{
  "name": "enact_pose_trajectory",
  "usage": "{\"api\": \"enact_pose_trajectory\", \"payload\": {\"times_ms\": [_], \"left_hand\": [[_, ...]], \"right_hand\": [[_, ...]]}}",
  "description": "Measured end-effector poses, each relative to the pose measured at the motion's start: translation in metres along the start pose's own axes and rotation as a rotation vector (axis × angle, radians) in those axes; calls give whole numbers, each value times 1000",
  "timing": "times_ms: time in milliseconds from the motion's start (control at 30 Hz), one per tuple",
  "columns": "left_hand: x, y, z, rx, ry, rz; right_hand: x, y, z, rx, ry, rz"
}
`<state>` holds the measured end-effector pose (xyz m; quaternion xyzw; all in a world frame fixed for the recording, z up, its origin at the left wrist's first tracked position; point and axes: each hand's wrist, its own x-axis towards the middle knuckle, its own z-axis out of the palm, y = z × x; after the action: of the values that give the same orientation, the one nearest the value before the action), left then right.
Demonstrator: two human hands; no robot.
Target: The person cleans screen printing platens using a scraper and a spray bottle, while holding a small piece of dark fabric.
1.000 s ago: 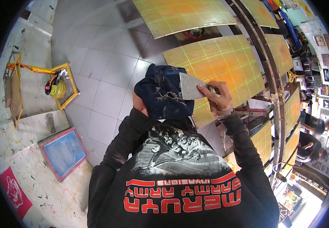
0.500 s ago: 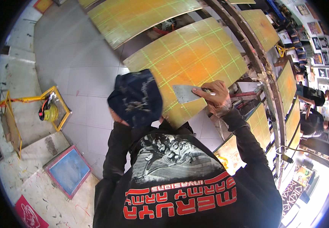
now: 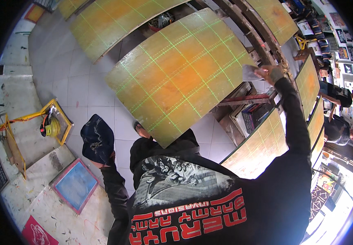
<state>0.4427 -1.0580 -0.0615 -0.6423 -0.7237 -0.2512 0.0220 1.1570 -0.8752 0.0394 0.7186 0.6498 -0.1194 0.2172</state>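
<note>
My left hand (image 3: 106,161) holds a bunched dark navy cloth (image 3: 96,136) with pale smears, down at the left over the tiled floor. My right hand (image 3: 271,73) is reached out to the upper right, gripping a metal scraper (image 3: 250,72) whose blade lies at the right edge of a large yellow-orange board (image 3: 176,77) marked with a green grid. I cannot tell whether the blade touches the board. The board spans the middle of the view, above my shirt front. My foot (image 3: 143,131) shows beside its lower corner.
More gridded boards (image 3: 119,20) sit on wooden rails (image 3: 262,28). Books (image 3: 245,118) stand below. At the left are a yellow frame (image 3: 64,128) with a yellow-green object and a blue screen frame (image 3: 75,184) on a stained surface. Two people (image 3: 337,96) are at the far right.
My left hand has moved down and left with the cloth. My right hand has moved up and right with the scraper, away from the cloth. The middle board fills more of the view.
</note>
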Motion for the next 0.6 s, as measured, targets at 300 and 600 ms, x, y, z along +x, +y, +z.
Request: {"api": "enact_pose_trajectory", "payload": {"times_ms": [300,600], "left_hand": [[-22,7,-16,37,-9,-71],[-36,3,-22,64,-12,-108]], "right_hand": [[85,23,-32,-252,-31,-238],[111,0,-21,-315,-128,-252]]}}
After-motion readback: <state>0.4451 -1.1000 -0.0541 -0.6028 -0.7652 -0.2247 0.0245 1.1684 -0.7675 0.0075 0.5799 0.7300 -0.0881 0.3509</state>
